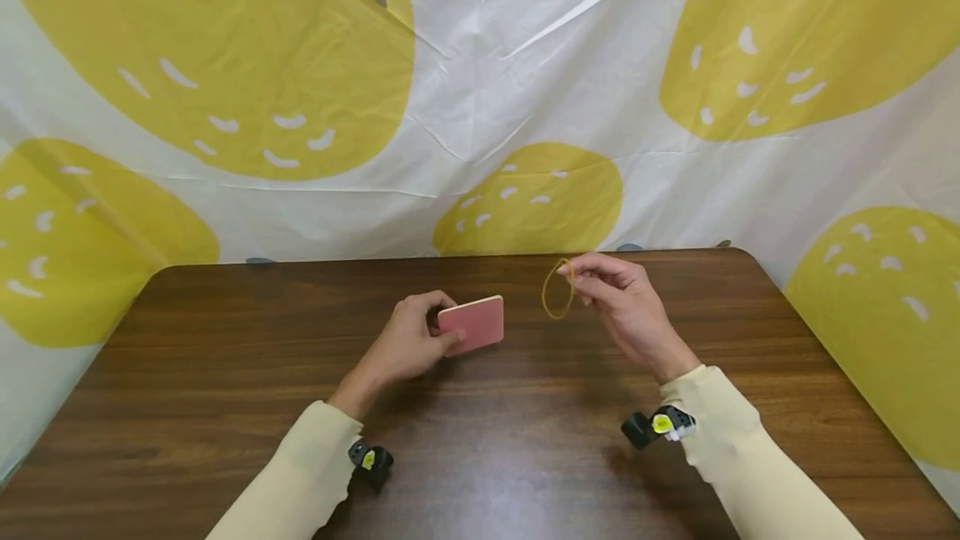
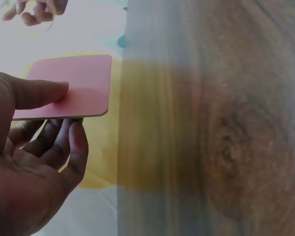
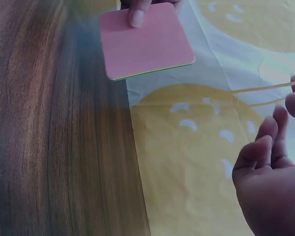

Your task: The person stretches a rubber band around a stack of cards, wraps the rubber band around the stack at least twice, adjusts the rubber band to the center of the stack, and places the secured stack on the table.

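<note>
Grips in the left hand (image 1: 405,338) a pink card (image 1: 482,323), flat and nearly square, with rounded corners and thin yellow and green lines along the edge. Holds it tilted above the bench (image 1: 487,448). Pinches in the right hand (image 1: 630,307) a thin yellow rubber band (image 1: 543,294), hanging as oval loop, apart from the card.

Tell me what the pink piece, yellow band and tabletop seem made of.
Pink piece: probably card or thin plastic, smooth and fairly matte, with crisp rounded corners.
Yellow band: likely rubber, judging by its thin, plain loop; finish unclear.
Tabletop: wood or wood-look laminate, from its brown grain; the soft sheen suggests a sealed surface.
</note>
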Demonstrator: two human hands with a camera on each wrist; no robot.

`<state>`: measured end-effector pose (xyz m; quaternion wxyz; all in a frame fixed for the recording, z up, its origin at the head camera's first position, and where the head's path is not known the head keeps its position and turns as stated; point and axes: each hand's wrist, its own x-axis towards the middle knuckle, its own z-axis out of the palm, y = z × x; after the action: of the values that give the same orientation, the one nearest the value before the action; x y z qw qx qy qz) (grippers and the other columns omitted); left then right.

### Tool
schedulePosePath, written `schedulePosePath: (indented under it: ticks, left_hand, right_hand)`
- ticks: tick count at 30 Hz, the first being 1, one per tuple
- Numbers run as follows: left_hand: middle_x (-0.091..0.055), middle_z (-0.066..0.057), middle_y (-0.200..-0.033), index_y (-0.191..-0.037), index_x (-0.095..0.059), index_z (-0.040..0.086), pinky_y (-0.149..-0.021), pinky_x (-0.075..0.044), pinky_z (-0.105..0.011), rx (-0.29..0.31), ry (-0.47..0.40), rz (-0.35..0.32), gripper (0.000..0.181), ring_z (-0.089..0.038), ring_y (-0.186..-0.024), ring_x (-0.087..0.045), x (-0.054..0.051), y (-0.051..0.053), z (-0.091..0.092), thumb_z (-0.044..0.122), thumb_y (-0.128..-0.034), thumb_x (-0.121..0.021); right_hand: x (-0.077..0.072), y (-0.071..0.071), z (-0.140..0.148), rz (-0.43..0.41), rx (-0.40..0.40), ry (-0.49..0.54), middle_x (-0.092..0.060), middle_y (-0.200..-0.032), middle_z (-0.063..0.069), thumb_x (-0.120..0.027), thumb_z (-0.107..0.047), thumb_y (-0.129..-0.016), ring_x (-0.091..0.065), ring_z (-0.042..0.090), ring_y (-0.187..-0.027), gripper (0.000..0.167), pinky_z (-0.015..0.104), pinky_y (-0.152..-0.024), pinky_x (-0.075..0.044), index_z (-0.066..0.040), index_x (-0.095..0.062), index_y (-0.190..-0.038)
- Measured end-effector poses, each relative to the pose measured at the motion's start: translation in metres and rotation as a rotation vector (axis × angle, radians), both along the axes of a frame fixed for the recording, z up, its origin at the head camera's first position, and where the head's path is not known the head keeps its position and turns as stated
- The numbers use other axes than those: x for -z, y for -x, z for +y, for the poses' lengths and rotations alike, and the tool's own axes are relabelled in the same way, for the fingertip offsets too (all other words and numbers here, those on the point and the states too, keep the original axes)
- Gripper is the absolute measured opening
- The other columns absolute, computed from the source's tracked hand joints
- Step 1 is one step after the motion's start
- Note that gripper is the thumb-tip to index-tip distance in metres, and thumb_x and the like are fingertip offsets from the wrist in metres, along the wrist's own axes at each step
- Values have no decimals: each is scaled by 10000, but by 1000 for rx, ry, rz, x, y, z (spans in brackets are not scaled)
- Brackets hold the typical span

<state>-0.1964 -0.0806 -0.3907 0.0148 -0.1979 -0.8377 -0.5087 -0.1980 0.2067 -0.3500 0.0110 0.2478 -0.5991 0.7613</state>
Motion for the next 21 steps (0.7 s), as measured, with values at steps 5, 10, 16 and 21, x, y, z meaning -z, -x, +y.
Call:
schedulePosePath:
  ticks: [5,10,16,21]
  left_hand:
    - [-676,-126,-888,-974,-675,-33,-651,-540,-280,8,-45,-22,176,-181,-738,-637,-7,0,-4,-63,-824,-762]
    - [-676,-149,-906,-983,-664,-48,-658,-551,-282,17,-83,-24,179,-205,-762,-652,-15,1,-9,-69,-832,-758]
    - [-677,-175,-924,-997,-653,-82,-663,-559,-278,37,-148,-24,179,-219,-782,-664,-24,2,-14,-86,-840,-738]
    - [-671,-194,-956,-1027,-642,-105,-684,-573,-292,53,-211,-58,197,-245,-814,-678,-28,4,-17,-92,-848,-723]
  right_hand:
    - [3,0,-2,53,61,2,-701,-1011,17,-648,130,-922,-636,118,-917,280,223,-804,-530,-94,-777,-1029]
    - [2,1,-3,41,81,-37,-698,-1086,32,-683,143,-886,-599,124,-913,330,221,-786,-521,-100,-782,-1086]
    - [1,1,-4,6,45,-77,-700,-1205,-2,-688,118,-894,-588,114,-961,410,218,-830,-511,-157,-760,-1189]
    - [2,3,-4,-4,9,-157,-641,-1317,-6,-685,56,-925,-550,132,-1011,435,229,-841,-509,-102,-677,-1329]
